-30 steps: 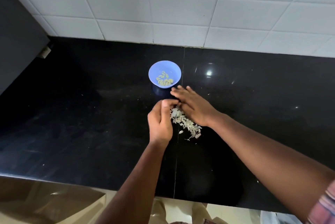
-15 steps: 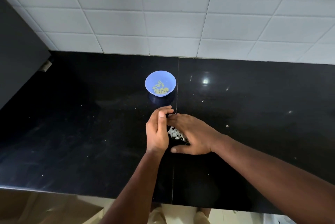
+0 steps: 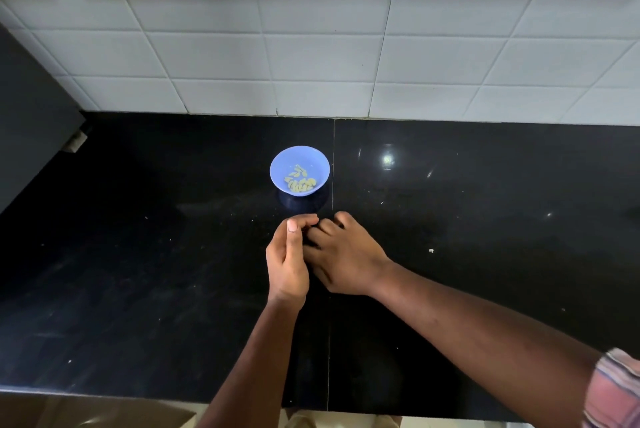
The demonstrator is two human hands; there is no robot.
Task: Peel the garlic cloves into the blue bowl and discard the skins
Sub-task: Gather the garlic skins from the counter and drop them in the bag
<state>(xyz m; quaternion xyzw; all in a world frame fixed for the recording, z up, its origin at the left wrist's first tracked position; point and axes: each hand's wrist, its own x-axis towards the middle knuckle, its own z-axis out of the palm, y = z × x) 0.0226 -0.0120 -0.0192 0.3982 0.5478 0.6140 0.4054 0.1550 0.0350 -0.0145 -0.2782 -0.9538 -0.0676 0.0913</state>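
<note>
Black polished stone counter [image 3: 138,271]: carries the small round blue plastic bowl [image 3: 277,167], near the hands.
Peeled pale garlic cloves [image 3: 300,182]: inside the bowl; peeling appears done.
Left hand [image 3: 289,261]: cupped; contents hidden.
Right hand [image 3: 343,254]: flat, fingers toward left palm; grasp cannot be told.
Skins: not visible; discarding remains.

Both hands together at centre, forearms converging from the bottom edge.
Left hand [image 3: 287,263] stands on edge, thumb up, fingers curled inward toward the right hand. Right hand [image 3: 346,259] lies palm down, fingers bent and pressed against the left; whatever is under it is hidden. Striped sleeve [image 3: 613,393] on the right arm.
</note>
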